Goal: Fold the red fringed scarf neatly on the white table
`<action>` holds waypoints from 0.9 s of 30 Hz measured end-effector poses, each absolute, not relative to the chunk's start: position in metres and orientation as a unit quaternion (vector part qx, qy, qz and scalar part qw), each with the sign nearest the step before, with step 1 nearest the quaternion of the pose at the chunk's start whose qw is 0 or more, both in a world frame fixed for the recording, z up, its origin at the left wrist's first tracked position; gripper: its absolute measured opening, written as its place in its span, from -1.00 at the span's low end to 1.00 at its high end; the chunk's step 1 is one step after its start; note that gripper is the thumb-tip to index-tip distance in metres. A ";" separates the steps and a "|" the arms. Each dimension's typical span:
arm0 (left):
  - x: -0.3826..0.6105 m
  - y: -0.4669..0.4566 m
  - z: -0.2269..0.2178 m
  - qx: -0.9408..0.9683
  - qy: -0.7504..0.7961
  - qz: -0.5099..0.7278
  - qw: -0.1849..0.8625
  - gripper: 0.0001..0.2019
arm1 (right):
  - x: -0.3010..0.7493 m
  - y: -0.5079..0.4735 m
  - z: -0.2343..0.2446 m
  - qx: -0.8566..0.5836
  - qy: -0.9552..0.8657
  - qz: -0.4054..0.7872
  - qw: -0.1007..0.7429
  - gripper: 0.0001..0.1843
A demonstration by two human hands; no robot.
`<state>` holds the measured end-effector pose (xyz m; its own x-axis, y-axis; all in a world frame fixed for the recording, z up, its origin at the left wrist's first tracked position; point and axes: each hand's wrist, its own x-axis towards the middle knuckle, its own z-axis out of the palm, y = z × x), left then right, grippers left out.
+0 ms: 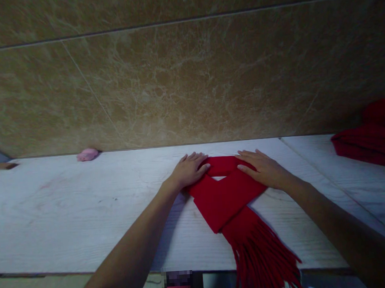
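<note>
At six o'clock, the fringe [259, 250] hangs off the white table [70, 221], not yet arranged; beyond, the red scarf [220, 201] lies crossed in a loop, mostly shaped, I judge. The left hand [190, 169] and right hand [262, 168] lie flat upon it, gripping nothing. Farther: a red pile [368, 146], perhaps cloth, at three; a pink lump [88, 154] at ten; the marbled wall [176, 84] at twelve.

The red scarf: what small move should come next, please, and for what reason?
I would perhaps let the right hand draw the fringe fully onto the table, while the left hand holds the scarf down. The strands reach past the table's near edge, whereas both hands lie on the scarf's upper corners.
</note>
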<state>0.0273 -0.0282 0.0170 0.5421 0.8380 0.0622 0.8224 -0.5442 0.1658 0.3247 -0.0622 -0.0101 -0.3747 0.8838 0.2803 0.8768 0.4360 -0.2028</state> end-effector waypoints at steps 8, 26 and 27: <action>0.030 -0.027 0.015 0.878 0.474 0.045 0.052 -0.40 | 0.325 -0.060 -0.015 -0.527 -0.834 0.024 0.159 -0.38; 0.030 -0.029 0.016 0.877 0.477 0.040 0.046 -0.43 | 0.326 -0.059 -0.009 -0.532 -0.833 0.049 0.147 -0.33; 0.030 -0.029 0.016 0.877 0.477 0.040 0.046 -0.43 | 0.327 -0.059 -0.009 -0.531 -0.833 0.051 0.146 -0.33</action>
